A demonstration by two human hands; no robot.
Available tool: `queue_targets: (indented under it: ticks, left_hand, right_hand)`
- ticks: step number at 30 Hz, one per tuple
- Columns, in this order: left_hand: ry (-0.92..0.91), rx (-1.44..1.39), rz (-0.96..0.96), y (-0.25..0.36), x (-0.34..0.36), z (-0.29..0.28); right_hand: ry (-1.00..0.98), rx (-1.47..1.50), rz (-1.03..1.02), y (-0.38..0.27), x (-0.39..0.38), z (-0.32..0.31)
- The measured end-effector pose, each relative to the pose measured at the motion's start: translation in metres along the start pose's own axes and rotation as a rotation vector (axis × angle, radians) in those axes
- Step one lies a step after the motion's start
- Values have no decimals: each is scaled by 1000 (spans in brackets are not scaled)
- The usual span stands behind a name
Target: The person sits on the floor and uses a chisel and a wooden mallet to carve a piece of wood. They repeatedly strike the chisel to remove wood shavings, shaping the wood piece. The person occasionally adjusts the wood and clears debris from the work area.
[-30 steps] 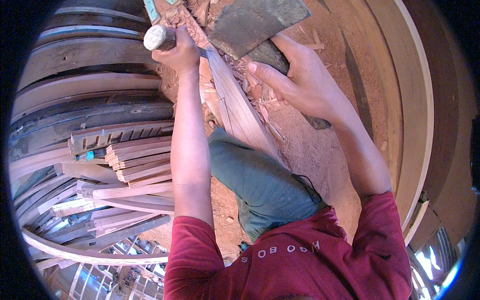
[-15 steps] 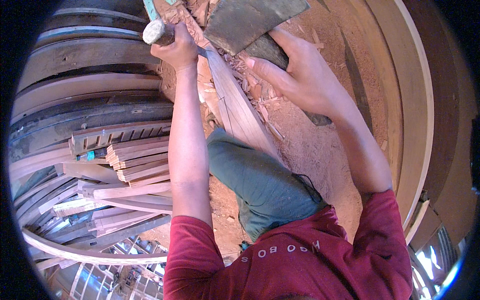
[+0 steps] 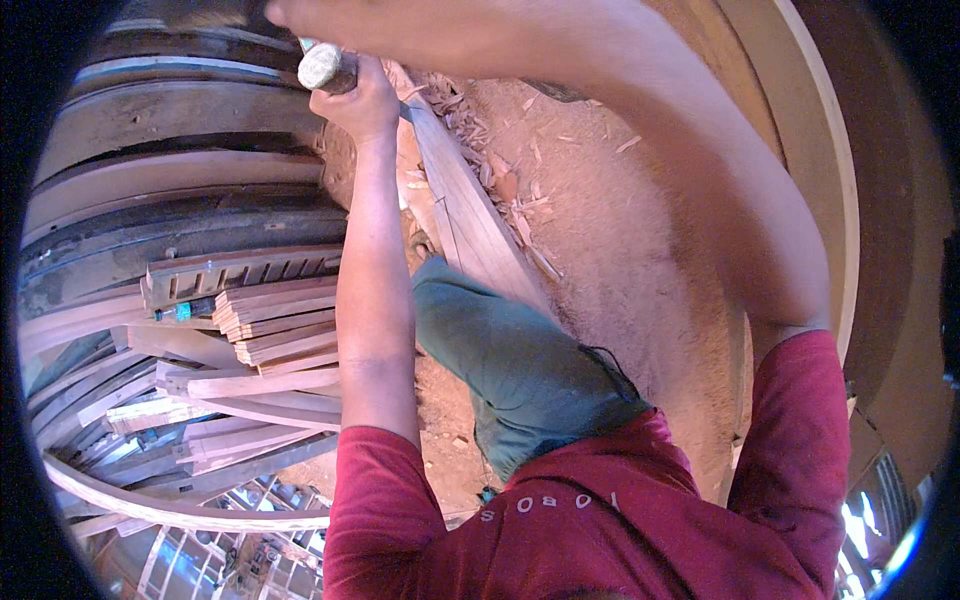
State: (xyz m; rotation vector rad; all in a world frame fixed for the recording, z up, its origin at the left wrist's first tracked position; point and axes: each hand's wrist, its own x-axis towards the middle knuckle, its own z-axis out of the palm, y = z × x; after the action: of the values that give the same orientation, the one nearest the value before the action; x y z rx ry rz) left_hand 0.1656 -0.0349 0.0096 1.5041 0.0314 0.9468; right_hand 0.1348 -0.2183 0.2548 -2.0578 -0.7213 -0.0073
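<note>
Left forearm (image 3: 378,270) ran upward, left hand (image 3: 362,105) clamped round a pale-ended handle (image 3: 326,67) beside the wooden beam (image 3: 485,230), right arm (image 3: 720,180) lay across the top, right hand (image 3: 345,22) edge-cropped, grip could not be told, sawdust floor (image 3: 640,260) lay between beam and curved plank (image 3: 828,140).

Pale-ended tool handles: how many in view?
1: the pale-ended tool handle, gripped in the left hand, left of the wooden plank near the picture's top. Others may be hidden behind the right forearm.
</note>
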Motion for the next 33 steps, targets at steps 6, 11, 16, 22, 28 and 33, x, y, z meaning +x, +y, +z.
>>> queue_targets:
  ticks: [6,11,16,22,28,33]
  left_hand:
    - [-42,-9,25,4,-3,4]
    - [-51,45,-5,6,4,8]
    - [-96,101,-68,4,13,2]
    - [-32,11,-32,8,0,-1]
    - [-123,241,95,16,-1,-9]
    - [-95,116,19,8,-13,-11]
  right_hand:
    - [-339,-461,84,24,13,18]
    - [-22,-169,-50,-12,-2,-10]
    - [-148,81,-23,-15,-2,-31]
    - [-131,32,54,-12,-18,-18]
    - [-166,109,67,-30,-24,-33]
    - [-136,20,269,-45,-10,-18]
